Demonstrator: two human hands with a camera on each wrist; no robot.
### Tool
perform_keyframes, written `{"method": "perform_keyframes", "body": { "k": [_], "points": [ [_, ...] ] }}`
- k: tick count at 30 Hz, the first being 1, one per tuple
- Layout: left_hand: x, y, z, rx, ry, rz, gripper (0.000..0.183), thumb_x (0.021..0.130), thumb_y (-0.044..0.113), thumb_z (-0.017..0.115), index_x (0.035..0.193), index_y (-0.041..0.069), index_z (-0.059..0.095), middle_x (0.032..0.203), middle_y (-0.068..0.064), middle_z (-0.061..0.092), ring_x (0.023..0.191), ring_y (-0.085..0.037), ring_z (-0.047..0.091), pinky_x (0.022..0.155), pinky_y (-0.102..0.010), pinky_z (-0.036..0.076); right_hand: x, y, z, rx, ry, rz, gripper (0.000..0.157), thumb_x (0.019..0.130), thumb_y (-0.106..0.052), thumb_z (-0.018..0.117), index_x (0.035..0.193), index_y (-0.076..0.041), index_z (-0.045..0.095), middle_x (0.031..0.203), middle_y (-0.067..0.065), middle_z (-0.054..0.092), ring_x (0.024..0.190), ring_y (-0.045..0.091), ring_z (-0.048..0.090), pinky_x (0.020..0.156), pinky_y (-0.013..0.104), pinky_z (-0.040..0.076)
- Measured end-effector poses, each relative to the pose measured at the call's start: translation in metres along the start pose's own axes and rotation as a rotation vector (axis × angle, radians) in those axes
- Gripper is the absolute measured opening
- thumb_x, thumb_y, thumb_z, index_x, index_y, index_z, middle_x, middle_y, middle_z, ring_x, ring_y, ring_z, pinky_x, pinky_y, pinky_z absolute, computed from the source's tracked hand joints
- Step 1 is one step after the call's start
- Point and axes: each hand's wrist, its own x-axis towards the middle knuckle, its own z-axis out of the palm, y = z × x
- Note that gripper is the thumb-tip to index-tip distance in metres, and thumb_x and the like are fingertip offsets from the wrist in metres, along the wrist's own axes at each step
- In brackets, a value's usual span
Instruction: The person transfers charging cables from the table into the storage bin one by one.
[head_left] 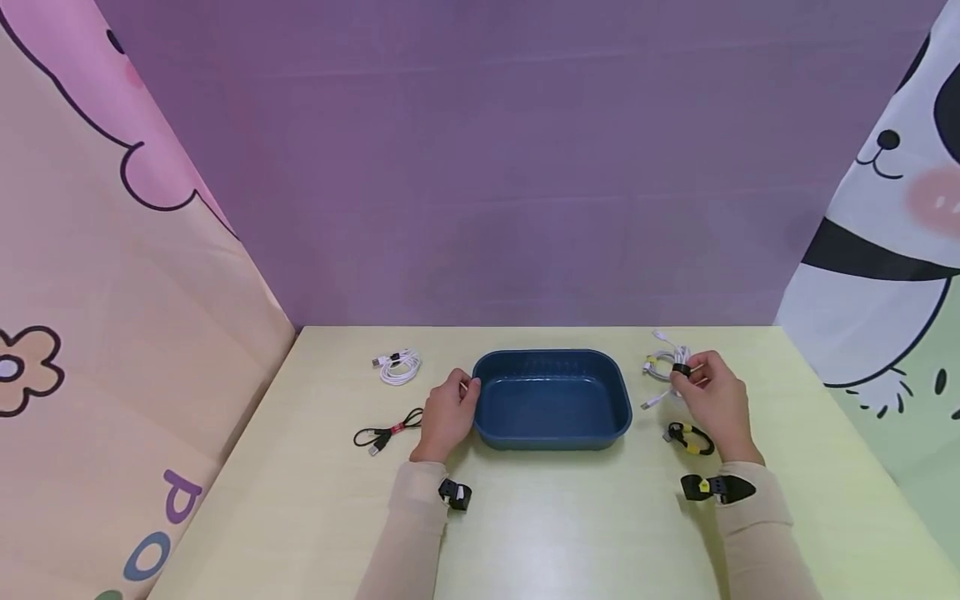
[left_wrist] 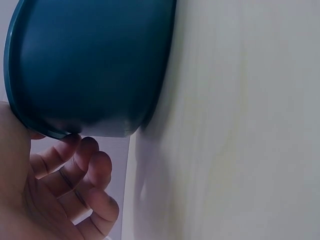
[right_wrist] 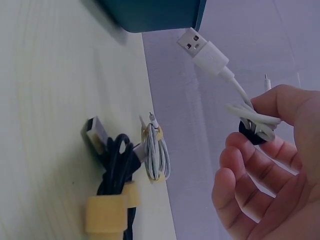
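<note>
A blue rectangular bin (head_left: pixel 555 442) stands mid-table, and my left hand (head_left: pixel 447 414) pinches its left rim between thumb and fingers. In the left wrist view the bin's wall (left_wrist: pixel 95 65) fills the upper left, with the fingertips (left_wrist: pixel 89 145) curled at its edge. To the bin's right, my right hand (head_left: pixel 716 400) pinches a bundled white USB cable (head_left: pixel 681 360) with a black tie. Its USB plug (right_wrist: pixel 210 57) points toward the bin in the right wrist view, and the cable is held above the table.
Behind the held cable lies a grey-white coiled cable (head_left: pixel 656 367) with yellow ties. Nearer is a black cable (head_left: pixel 692 439) with yellow ties. Left of the bin lie a white coiled cable (head_left: pixel 399 367) and a black cable (head_left: pixel 386 432) with a red tie. A purple backdrop (head_left: pixel 480 167) rises behind.
</note>
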Motion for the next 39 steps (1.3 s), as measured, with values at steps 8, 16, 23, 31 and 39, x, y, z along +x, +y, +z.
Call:
{"method": "perform_keyframes", "body": {
  "k": [8,16,23,31,39],
  "points": [
    [-0.001,0.002,0.001,-0.007,0.008,-0.015,0.022,0.106,0.030,0.054,0.100,0.010,0.061,0.072,-0.002,0.057,0.059,-0.017,0.050,0.056,-0.028,0.037,0.001,0.000,0.002,-0.001,0.012,-0.051,0.025,0.097,-0.021,0.066,0.113,-0.005,0.056,0.093,0.015,0.066,0.081,0.022,0.058,0.059,0.026,0.044],
    [0.000,0.000,0.002,-0.005,0.009,-0.006,0.022,0.106,0.030,0.054,0.101,0.010,0.061,0.072,-0.002,0.057,0.059,-0.016,0.049,0.056,-0.028,0.036,0.001,-0.004,0.004,-0.007,0.021,-0.081,0.024,0.097,-0.021,0.067,0.111,-0.006,0.056,0.090,0.015,0.066,0.080,0.023,0.059,0.058,0.027,0.044],
    [0.001,0.001,0.001,0.004,0.008,-0.010,0.022,0.106,0.030,0.054,0.100,0.010,0.061,0.072,-0.002,0.058,0.058,-0.016,0.049,0.056,-0.028,0.036,0.000,-0.007,0.004,0.000,0.007,-0.077,0.025,0.097,-0.022,0.065,0.113,-0.005,0.056,0.092,0.016,0.066,0.082,0.026,0.059,0.060,0.026,0.044],
    [0.002,-0.002,0.005,0.007,0.019,-0.004,0.022,0.105,0.031,0.055,0.098,0.012,0.061,0.072,-0.001,0.057,0.058,-0.016,0.049,0.055,-0.028,0.035,-0.002,-0.010,0.003,0.021,-0.011,-0.068,0.026,0.098,-0.024,0.066,0.113,-0.005,0.057,0.094,0.015,0.066,0.084,0.025,0.060,0.062,0.026,0.046],
    [0.002,-0.001,0.004,-0.009,0.016,-0.009,0.022,0.105,0.031,0.055,0.095,0.012,0.059,0.071,0.000,0.054,0.059,-0.017,0.049,0.056,-0.029,0.035,-0.003,-0.014,0.003,0.033,-0.003,-0.078,0.025,0.097,-0.023,0.067,0.113,-0.005,0.058,0.091,0.014,0.065,0.083,0.026,0.059,0.062,0.026,0.047]
  ]
}}
